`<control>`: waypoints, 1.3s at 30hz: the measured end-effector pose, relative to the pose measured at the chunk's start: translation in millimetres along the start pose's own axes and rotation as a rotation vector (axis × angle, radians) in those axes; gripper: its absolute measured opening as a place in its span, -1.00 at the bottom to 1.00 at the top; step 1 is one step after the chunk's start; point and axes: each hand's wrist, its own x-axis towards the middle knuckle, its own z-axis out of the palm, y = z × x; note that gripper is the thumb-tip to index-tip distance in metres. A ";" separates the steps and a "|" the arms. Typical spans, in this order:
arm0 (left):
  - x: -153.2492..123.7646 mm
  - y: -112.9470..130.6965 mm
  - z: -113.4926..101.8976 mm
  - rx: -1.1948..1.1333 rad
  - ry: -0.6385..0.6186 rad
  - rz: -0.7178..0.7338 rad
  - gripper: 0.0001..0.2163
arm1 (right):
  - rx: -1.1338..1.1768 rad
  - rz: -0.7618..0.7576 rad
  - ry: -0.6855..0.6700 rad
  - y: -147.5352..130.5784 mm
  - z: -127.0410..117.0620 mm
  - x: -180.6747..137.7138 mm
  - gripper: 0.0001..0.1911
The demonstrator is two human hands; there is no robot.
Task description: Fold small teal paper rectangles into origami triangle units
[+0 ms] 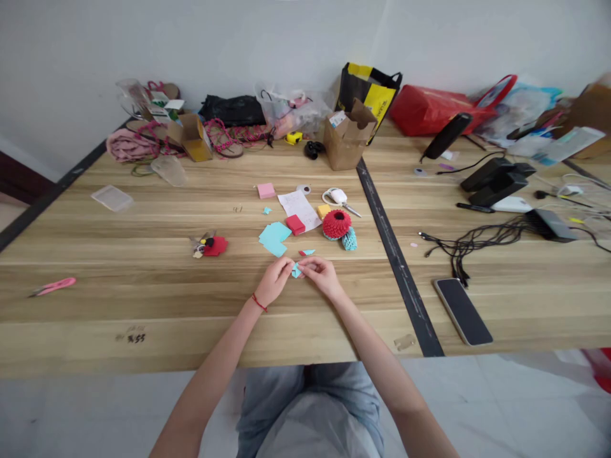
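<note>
Between my two hands is a small piece of folded light-blue paper (296, 271). My left hand (273, 280) pinches its left side, and my right hand (321, 275) grips its right side with the fingertips. Just beyond them lies a small red and blue folded piece (307, 252). A spread of light-blue paper sheets (274, 239) rests ahead of my left hand, with a stack of red paper (296, 224) beside it. Farther right stand a round red folded-paper model (337, 224) and a light-blue folded-paper piece (349, 239), touching or nearly so.
A written sheet (296, 207), pink paper stack (266, 191) and yellow stack (323, 211) lie farther back. Pink thread snips (55, 287) are far left. A phone (462, 312) and black cables (477, 238) lie right of the dark strip (396, 261). Bags and boxes line the wall.
</note>
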 end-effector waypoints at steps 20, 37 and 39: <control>-1.8 -2.8 -0.6 0.053 0.009 0.034 -0.81 | 0.018 0.031 -0.038 2.9 1.4 -2.4 -0.73; -1.2 -3.9 -3.9 0.461 0.010 0.184 -0.85 | -0.479 -0.348 0.034 3.0 6.4 -11.9 -0.88; -2.1 -3.2 -2.5 0.415 0.028 0.152 -0.86 | -0.573 -0.438 -0.001 1.4 6.9 -13.5 -0.87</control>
